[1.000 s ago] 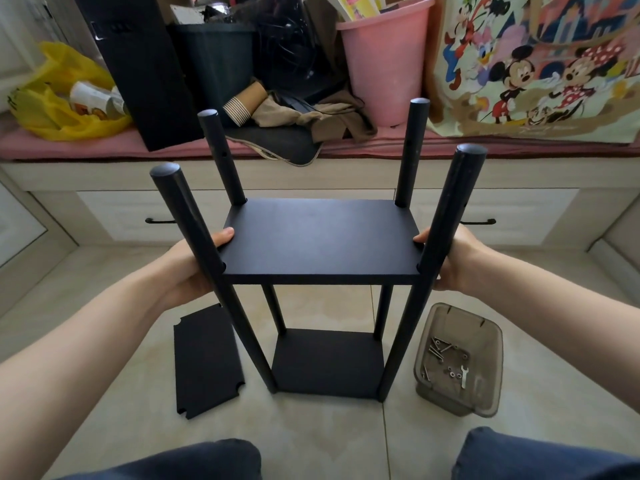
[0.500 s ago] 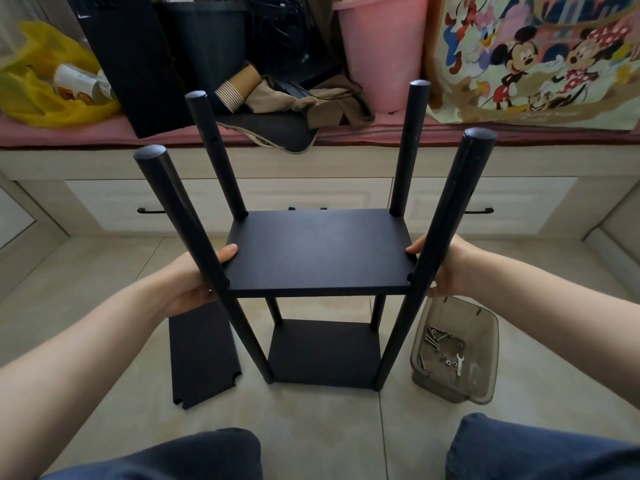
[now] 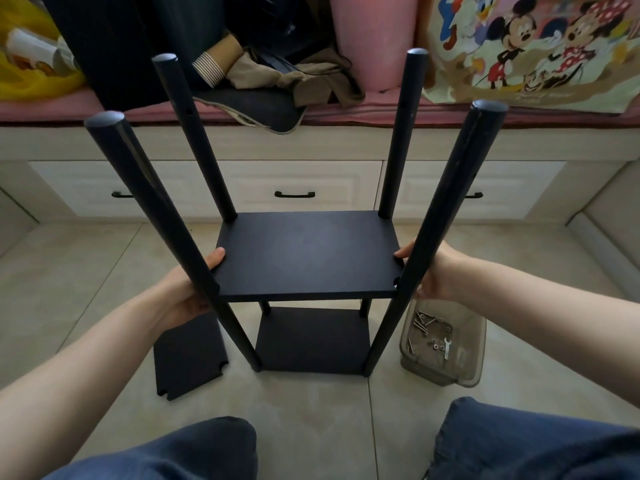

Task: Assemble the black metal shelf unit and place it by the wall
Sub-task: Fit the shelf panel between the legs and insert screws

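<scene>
The black metal shelf unit stands on the tiled floor with several upright round posts (image 3: 446, 209) and a bottom panel (image 3: 311, 341) fixed low down. A middle shelf panel (image 3: 308, 254) sits between the posts, roughly level. My left hand (image 3: 188, 289) grips its left edge, thumb on top, partly hidden behind the near left post. My right hand (image 3: 431, 268) holds the right edge behind the near right post. A loose black shelf panel (image 3: 188, 355) with notched corners lies flat on the floor to the left of the unit.
A clear plastic tub (image 3: 446, 348) with screws, nuts and a small wrench sits on the floor to the right. A drawer bench (image 3: 294, 188) runs behind, piled with a pink bin (image 3: 372, 39), yellow bag (image 3: 31, 74) and cartoon bag (image 3: 533, 50). My knees are at the bottom.
The middle shelf panel has slid down the posts with both hands on its edges, so more post length stands above it. The camera has tilted lower.
</scene>
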Demonstrator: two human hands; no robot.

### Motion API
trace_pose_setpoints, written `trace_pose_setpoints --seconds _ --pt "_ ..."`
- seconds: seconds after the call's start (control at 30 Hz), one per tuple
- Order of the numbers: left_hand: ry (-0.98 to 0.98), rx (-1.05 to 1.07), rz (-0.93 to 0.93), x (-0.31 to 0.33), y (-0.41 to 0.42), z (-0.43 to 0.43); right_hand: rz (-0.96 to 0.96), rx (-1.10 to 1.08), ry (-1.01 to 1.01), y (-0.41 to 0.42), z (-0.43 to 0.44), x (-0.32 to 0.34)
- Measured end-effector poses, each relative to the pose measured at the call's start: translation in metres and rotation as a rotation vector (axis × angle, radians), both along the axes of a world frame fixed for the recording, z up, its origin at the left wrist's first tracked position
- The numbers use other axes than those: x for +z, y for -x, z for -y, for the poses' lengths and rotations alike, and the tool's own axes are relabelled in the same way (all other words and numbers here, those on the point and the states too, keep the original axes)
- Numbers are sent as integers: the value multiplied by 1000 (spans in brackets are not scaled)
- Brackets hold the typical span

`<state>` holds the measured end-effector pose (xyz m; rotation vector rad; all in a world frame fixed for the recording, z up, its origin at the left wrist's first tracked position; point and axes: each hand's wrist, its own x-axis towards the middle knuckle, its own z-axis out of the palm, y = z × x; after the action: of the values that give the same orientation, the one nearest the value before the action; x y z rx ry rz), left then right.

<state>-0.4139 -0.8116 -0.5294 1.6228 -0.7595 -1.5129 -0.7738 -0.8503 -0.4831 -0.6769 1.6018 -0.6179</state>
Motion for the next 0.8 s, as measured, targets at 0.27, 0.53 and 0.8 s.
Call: trace_pose_setpoints --seconds 0.27,0.53,0.8 --pt "18 -3 18 -3 2 -1 41 2 -50 0 0 -2" --pt "53 50 -36 -2 12 -4 113 -24 -44 1 -2 -6" --pt "38 70 4 3 13 -7 135 -48 -44 -1 -2 -6"
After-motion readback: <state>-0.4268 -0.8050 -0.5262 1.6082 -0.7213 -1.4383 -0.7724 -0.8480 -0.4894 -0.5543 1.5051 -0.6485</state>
